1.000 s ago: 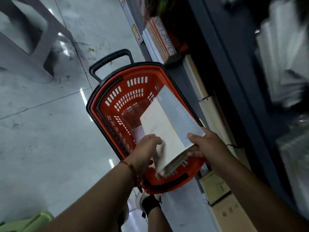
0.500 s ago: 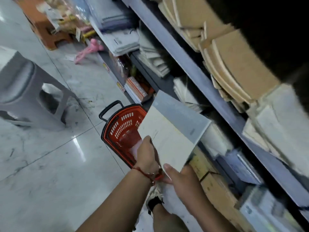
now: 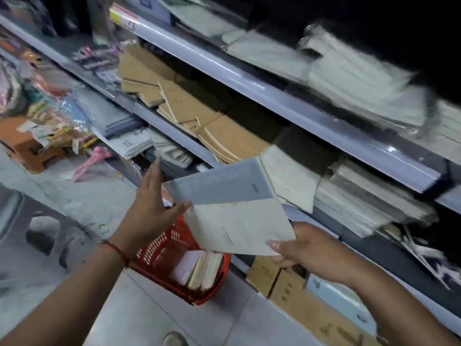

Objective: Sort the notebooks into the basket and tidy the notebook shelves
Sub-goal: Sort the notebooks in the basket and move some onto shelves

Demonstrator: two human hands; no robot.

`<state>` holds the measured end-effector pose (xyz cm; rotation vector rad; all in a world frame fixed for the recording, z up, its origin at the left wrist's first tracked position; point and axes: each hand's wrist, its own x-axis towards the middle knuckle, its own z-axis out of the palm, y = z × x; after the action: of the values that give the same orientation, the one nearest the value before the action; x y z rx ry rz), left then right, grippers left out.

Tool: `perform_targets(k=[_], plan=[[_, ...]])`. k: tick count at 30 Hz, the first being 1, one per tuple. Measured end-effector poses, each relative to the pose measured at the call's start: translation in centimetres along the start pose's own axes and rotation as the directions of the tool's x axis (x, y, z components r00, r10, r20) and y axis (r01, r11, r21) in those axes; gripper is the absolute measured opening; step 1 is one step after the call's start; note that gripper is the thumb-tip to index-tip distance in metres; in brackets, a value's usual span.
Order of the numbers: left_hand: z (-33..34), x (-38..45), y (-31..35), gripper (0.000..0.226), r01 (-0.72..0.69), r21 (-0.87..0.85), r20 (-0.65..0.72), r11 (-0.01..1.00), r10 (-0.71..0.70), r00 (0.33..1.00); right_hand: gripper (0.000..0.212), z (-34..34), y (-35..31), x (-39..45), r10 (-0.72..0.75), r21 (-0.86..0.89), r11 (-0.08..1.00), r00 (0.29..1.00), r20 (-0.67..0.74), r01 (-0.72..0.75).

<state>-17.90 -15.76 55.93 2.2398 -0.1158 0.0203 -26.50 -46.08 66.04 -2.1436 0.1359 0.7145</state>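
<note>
One head-worn wide view looks forward and down, tilted, close over the shelves point(image 3: 294, 106) and floor point(image 3: 74, 211); edges seem motion-blurred.

1. A flat notebook with a grey upper band and a cream-white lower part point(image 3: 239, 221) carries a faint line of small dark print.
2. A red plastic basket with a slotted, perforated wall point(image 3: 159, 253) holds pale cream and white notebooks point(image 3: 199, 268).
3. A thin red thread bracelet point(image 3: 116, 249) circles one wrist.
4. Tan kraft-brown notebooks point(image 3: 194, 111) are stacked on a pale lavender-grey metal shelf point(image 3: 287, 101).
5. White and grey paper packs point(image 3: 354, 83) lie above.
6. Brown cardboard boxes point(image 3: 294, 290) sit low.
7. A pink plastic hanger point(image 3: 93, 159) lies on the glossy light grey floor point(image 3: 74, 201).
8. An orange plastic stool point(image 3: 27, 146) stands at far left.
</note>
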Motion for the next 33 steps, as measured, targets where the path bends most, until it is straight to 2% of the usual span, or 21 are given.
perform_targets(k=[1, 3, 4, 6, 7, 8, 9, 12, 15, 17, 23, 28, 31, 33], plan=[[-0.2, -0.5, 1.6, 0.115, -0.047, 0.036, 0.042, 0.998, 0.046, 0.998, 0.014, -0.8, 0.6, -1.5, -0.008, -0.029, 1.000, 1.000, -0.004, 0.008], [0.2, -1.8, 5.2, 0.107, -0.060, -0.011, 0.179, 0.998, 0.061, 0.982, 0.012, -2.3, 2.1, -4.7, -0.024, -0.056, 0.998, 0.999, -0.035, 0.022], [0.8, -2.5, 6.9, 0.094, -0.052, -0.047, 0.254, 0.998, 0.062, 0.965, 0.011, -3.1, 2.9, -6.3, -0.034, -0.049, 0.998, 0.997, -0.062, 0.031], [3.1, -4.0, 9.6, 0.054, -0.067, -0.055, 0.346, 0.996, 0.082, 0.935, 0.009, -4.5, 4.7, -10.0, -0.051, -0.023, 0.999, 0.991, -0.126, 0.048], [4.6, -4.8, 10.9, 0.040, -0.080, -0.071, 0.363, 0.994, 0.101, 0.926, 0.008, -5.3, 5.7, -11.9, -0.059, -0.003, 0.998, 0.984, -0.170, 0.059], [6.2, -5.8, 12.3, 0.036, -0.086, -0.115, 0.374, 0.990, 0.123, 0.919, 0.006, -6.2, 6.9, -13.9, -0.073, 0.018, 0.997, 0.972, -0.224, 0.079], [7.8, -6.9, 13.8, 0.040, -0.081, -0.176, 0.384, 0.981, 0.144, 0.912, 0.005, -6.9, 8.4, -15.9, -0.084, 0.038, 0.994, 0.957, -0.278, 0.099], [12.5, -10.6, 18.8, 0.054, -0.084, -0.334, 0.430, 0.939, 0.231, 0.873, 0.019, -8.7, 13.0, -22.4, -0.072, 0.150, 0.976, 0.882, -0.465, 0.159], [17.2, -14.0, 24.1, 0.038, 0.000, -0.447, 0.472, 0.894, 0.237, 0.849, 0.017, -9.5, 17.0, -28.3, 0.012, 0.315, 0.908, 0.737, -0.676, 0.275], [20.0, -16.2, 27.7, 0.027, 0.038, -0.483, 0.499, 0.875, 0.239, 0.833, 0.016, -9.5, 19.3, -31.7, 0.072, 0.372, 0.870, 0.662, -0.746, 0.325], [24.5, -22.3, 35.1, 0.026, 0.116, -0.580, 0.561, 0.806, 0.292, 0.774, 0.019, -7.7, 24.3, -37.0, 0.188, 0.436, 0.845, 0.590, -0.785, 0.310], [25.9, -24.8, 39.4, 0.026, 0.159, -0.598, 0.591, 0.785, 0.299, 0.749, 0.033, -6.2, 25.4, -38.5, 0.213, 0.480, 0.767, 0.538, -0.816, 0.425], [26.0, -24.3, 41.0, 0.025, 0.216, -0.580, 0.663, 0.786, 0.301, 0.686, 0.037, -7.0, 25.4, -38.9, 0.261, 0.483, 0.741, 0.463, -0.847, 0.466], [25.9, -23.4, 42.0, 0.025, 0.233, -0.581, 0.710, 0.780, 0.346, 0.614, 0.036, -8.2, 25.0, -39.1, 0.312, 0.494, 0.716, 0.407, -0.858, 0.493]])
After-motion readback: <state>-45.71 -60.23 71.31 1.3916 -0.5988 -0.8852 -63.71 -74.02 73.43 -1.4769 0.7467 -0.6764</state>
